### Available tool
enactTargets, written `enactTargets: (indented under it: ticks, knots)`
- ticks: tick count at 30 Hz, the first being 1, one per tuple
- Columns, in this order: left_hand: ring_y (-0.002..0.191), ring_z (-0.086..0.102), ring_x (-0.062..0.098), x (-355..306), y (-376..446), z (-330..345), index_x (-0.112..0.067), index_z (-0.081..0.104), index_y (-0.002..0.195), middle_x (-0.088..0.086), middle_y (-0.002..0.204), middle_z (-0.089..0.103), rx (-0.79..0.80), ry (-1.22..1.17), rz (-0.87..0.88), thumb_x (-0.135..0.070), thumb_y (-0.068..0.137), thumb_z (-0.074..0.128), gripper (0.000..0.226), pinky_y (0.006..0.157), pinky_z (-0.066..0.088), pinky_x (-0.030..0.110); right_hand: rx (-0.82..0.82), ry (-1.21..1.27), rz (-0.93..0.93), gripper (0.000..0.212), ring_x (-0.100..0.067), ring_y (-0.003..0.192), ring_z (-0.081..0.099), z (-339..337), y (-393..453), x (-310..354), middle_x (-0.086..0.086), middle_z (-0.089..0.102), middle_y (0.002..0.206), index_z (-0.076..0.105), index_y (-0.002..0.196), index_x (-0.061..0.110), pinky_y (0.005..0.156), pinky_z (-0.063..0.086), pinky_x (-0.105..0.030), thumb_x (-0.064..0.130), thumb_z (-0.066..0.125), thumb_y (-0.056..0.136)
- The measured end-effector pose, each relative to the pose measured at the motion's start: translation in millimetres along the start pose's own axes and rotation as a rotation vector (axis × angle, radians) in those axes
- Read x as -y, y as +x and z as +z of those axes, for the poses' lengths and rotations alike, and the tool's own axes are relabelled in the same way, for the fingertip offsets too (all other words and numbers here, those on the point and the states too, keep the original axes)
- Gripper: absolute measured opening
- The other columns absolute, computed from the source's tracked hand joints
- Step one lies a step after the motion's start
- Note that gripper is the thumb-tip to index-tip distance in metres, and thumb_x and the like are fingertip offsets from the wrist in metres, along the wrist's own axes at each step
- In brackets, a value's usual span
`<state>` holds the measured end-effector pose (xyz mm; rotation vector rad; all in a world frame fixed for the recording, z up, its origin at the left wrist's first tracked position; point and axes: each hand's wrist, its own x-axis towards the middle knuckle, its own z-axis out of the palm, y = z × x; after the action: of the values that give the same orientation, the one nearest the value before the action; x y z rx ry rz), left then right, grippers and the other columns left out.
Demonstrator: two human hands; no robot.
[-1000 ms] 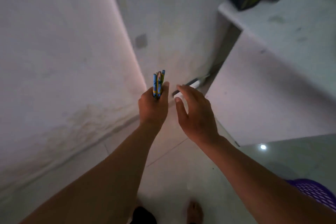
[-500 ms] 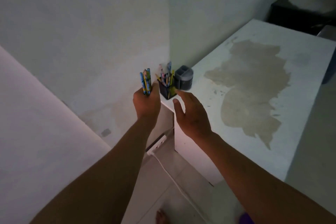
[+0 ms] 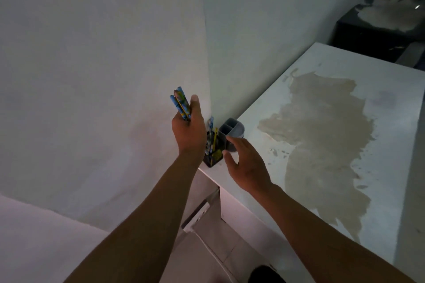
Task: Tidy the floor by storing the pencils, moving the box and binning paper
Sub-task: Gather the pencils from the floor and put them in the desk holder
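My left hand (image 3: 188, 131) grips a bunch of blue and yellow pencils (image 3: 180, 104), their ends sticking up above the thumb. It hovers just left of and above a dark pencil holder (image 3: 213, 156) that stands on the near corner of a white desk (image 3: 379, 167) with several pencils in it. My right hand (image 3: 248, 163) is spread over the desk, its fingertips at a grey divided holder (image 3: 232, 131) beside the dark one. Contact with the grey holder is unclear.
The desk top carries a large tan stain (image 3: 322, 145) and stands in a wall corner (image 3: 207, 76). A dark cabinet (image 3: 372, 37) is behind the desk at the far right. Tiled floor (image 3: 218, 248) shows below between my arms.
The view swung from the floor up to the desk. My left hand carried the pencils closer to the dark holder, and my right hand reached forward to the grey holder.
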<state>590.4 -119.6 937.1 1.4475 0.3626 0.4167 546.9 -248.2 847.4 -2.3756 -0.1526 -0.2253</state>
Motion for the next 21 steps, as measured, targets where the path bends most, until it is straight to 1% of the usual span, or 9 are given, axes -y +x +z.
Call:
enactTargets:
  ticks: [3,5,9,12,14,16,18,19,21]
  knots:
    - [0.051,0.039,0.018,-1,12,18,-0.012,0.043,0.069,0.005,0.055,0.039,0.015,-0.047,-0.006,-0.044,0.099,0.055,0.045,0.047,0.037,0.024,0.097,-0.017,0.035,0.056,-0.017,0.133,0.046,2,19,-8,0.000,0.046,0.147,0.039,0.147,0.023,0.101,0.038,-0.023,0.046,0.052,0.097]
    - [0.055,0.040,0.020,4,20,25,-0.011,0.048,0.077,0.011,0.060,0.040,0.036,-0.025,-0.015,-0.043,0.099,0.053,0.040,0.046,0.039,0.022,0.166,-0.021,0.061,0.063,-0.018,0.136,0.043,5,29,-12,0.000,0.041,0.151,0.034,0.149,0.022,0.103,0.039,-0.025,0.047,0.055,0.095]
    - [0.055,0.043,0.019,27,39,27,-0.009,0.050,0.075,0.010,0.058,0.043,0.030,0.056,-0.037,-0.044,0.098,0.054,0.042,0.048,0.039,0.024,0.285,-0.041,0.096,0.081,-0.020,0.137,0.042,17,55,-24,-0.002,0.040,0.152,0.028,0.151,0.021,0.106,0.041,-0.032,0.052,0.066,0.086]
    - [0.054,0.047,0.017,44,52,32,-0.004,0.052,0.073,0.011,0.060,0.047,0.005,0.115,-0.016,-0.045,0.098,0.055,0.047,0.051,0.041,0.026,0.324,-0.030,0.099,0.088,-0.022,0.135,0.045,28,75,-33,-0.003,0.045,0.147,0.032,0.148,0.021,0.104,0.043,-0.034,0.055,0.073,0.078]
    - [0.055,0.049,0.017,55,56,37,0.005,0.049,0.073,0.013,0.062,0.050,-0.004,0.157,-0.012,-0.047,0.097,0.055,0.058,0.054,0.044,0.029,0.332,-0.011,0.094,0.088,-0.020,0.126,0.052,37,83,-39,-0.001,0.051,0.138,0.036,0.143,0.025,0.098,0.048,-0.033,0.058,0.077,0.072]
    - [0.057,0.051,0.018,61,58,39,0.010,0.048,0.075,0.015,0.063,0.052,0.007,0.175,-0.016,-0.048,0.097,0.055,0.063,0.057,0.046,0.030,0.327,0.035,0.069,0.090,-0.017,0.119,0.055,46,84,-42,0.003,0.053,0.131,0.037,0.141,0.028,0.094,0.051,-0.033,0.059,0.078,0.067]
    - [0.056,0.050,0.018,68,58,47,0.006,0.048,0.072,0.015,0.062,0.050,-0.016,0.165,-0.031,-0.046,0.098,0.055,0.059,0.055,0.046,0.028,0.331,0.068,0.049,0.092,-0.015,0.118,0.056,56,87,-52,0.005,0.053,0.131,0.035,0.142,0.030,0.094,0.052,-0.032,0.060,0.077,0.066]
    - [0.054,0.048,0.017,69,56,49,0.000,0.047,0.070,0.012,0.060,0.048,-0.038,0.162,-0.038,-0.045,0.098,0.055,0.054,0.053,0.044,0.028,0.328,0.081,0.041,0.092,-0.015,0.119,0.055,59,88,-56,0.005,0.053,0.132,0.035,0.142,0.030,0.094,0.052,-0.031,0.061,0.076,0.066]
    - [0.050,0.041,0.016,72,55,54,-0.014,0.039,0.064,0.004,0.054,0.041,-0.100,0.152,-0.057,-0.045,0.098,0.055,0.048,0.048,0.037,0.027,0.338,0.106,0.028,0.094,-0.013,0.121,0.055,67,88,-63,0.006,0.053,0.134,0.033,0.144,0.031,0.094,0.054,-0.031,0.065,0.074,0.066]
